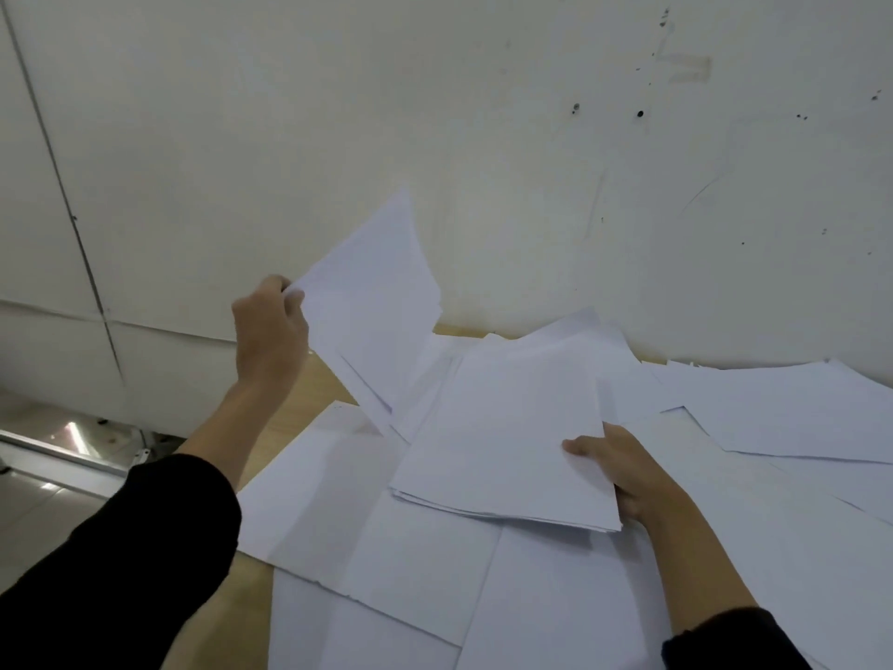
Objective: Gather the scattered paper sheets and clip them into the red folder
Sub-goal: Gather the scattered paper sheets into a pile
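Observation:
My left hand (270, 326) is raised over the table's left side and pinches a few white sheets (372, 302) by their corner, so they hang tilted in the air. A gathered stack of white paper (502, 437) is held just above the table, with my right hand (623, 471) gripping its right edge, thumb on top. More loose white sheets (435, 573) lie scattered and overlapping across the wooden table (295, 418). No red folder is in view.
A white wall (483, 113) rises directly behind the table. Further sheets (797, 408) are spread at the far right against the wall. To the left, past the table's edge, a tiled floor (34, 515) with a metal rail lies below.

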The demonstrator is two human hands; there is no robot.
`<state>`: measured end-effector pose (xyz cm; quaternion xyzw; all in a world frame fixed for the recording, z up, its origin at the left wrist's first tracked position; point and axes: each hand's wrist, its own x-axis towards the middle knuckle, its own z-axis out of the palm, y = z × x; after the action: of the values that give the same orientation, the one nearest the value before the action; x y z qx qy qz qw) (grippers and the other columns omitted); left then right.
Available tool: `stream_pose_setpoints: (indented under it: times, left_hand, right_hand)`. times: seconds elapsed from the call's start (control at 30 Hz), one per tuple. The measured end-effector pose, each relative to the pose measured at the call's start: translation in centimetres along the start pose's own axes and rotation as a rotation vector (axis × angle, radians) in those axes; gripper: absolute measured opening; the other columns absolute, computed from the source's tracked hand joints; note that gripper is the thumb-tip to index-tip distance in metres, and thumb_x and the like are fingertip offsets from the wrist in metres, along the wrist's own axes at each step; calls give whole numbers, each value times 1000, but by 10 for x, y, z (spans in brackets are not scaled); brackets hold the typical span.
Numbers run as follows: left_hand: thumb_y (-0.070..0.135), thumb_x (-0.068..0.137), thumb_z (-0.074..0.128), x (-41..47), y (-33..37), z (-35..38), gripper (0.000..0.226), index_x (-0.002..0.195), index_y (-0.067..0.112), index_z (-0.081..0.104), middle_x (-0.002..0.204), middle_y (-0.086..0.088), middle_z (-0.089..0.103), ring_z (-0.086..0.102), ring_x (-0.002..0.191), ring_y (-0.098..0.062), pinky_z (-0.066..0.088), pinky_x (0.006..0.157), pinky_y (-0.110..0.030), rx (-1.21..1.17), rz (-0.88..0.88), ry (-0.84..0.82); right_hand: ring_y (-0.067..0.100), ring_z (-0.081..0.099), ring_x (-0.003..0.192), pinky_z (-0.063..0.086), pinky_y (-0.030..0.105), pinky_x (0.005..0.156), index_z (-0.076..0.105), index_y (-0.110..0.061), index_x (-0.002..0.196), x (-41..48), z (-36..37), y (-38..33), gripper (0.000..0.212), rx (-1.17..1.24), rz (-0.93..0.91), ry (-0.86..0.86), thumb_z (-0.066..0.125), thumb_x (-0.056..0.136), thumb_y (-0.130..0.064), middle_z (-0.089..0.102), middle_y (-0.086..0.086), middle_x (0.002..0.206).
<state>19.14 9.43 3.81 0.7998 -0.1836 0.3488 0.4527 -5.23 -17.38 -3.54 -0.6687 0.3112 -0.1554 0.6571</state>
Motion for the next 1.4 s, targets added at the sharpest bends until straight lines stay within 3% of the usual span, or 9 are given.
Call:
stream_pose_setpoints:
  times: [0.23,0.43,0.53,0.6,0.7,0.83,1.13,1.3,1.4]
  left_hand:
    - [8,92,49,-4,35,-19,17,85,0,62,74,-6,53,47,69,-22,26,56,-16,-186,-119,163]
    - [6,91,50,-56,50,3,14,90,2,63,85,-14,64,61,80,-27,55,72,-39,-372,-325,-59]
    - [3,92,47,-94,55,20,16,100,9,60,91,-8,60,60,81,-25,52,54,-23,-420,-397,-149]
    - [3,95,43,-115,57,28,17,103,13,54,89,-3,57,58,75,-16,53,51,-26,-455,-471,-228]
    - [5,96,40,-135,56,36,17,107,12,50,79,1,54,55,70,-12,56,63,-38,-362,-496,-360]
    - [3,94,45,-144,55,35,11,103,4,51,79,-14,59,60,58,-29,51,45,-30,-233,-321,-527]
    - [24,93,56,-134,44,28,13,94,13,63,87,-1,67,62,86,-22,53,79,-36,84,-154,-644]
    - [51,90,50,-109,21,11,53,127,13,50,134,-13,45,37,127,-33,36,104,-44,482,-219,-879]
    - [65,77,60,-92,-2,-19,86,139,12,33,141,-14,32,29,132,-34,32,107,-46,671,-278,-1072]
  right_hand:
    - [33,67,87,54,37,68,58,-2,114,-4,6,2,25,74,-22,-4,54,90,1,69,17,101]
    - [25,73,74,57,30,55,61,-8,111,-8,8,1,24,199,-30,0,54,97,-25,76,7,85]
    - [21,73,68,55,28,49,62,-18,97,-11,8,-1,38,244,24,34,48,93,-53,76,1,77]
    - [20,71,77,54,29,53,62,-20,96,-10,9,-1,44,260,33,59,46,90,-60,74,0,85]
    - [15,70,81,54,28,59,65,-12,107,-8,10,1,36,293,18,66,49,97,-41,74,-2,89]
    - [24,68,92,54,33,71,59,-2,118,-6,9,2,27,272,11,81,47,100,-18,69,11,110]
    - [30,68,90,56,36,69,59,0,118,-5,6,2,33,317,57,-35,60,86,5,70,16,106]
    - [37,60,108,50,47,90,50,-2,128,-4,5,0,47,184,3,-24,52,85,16,62,17,122]
    - [30,63,96,53,39,74,54,-4,123,-7,2,-5,43,145,-17,-4,54,84,13,65,12,110]
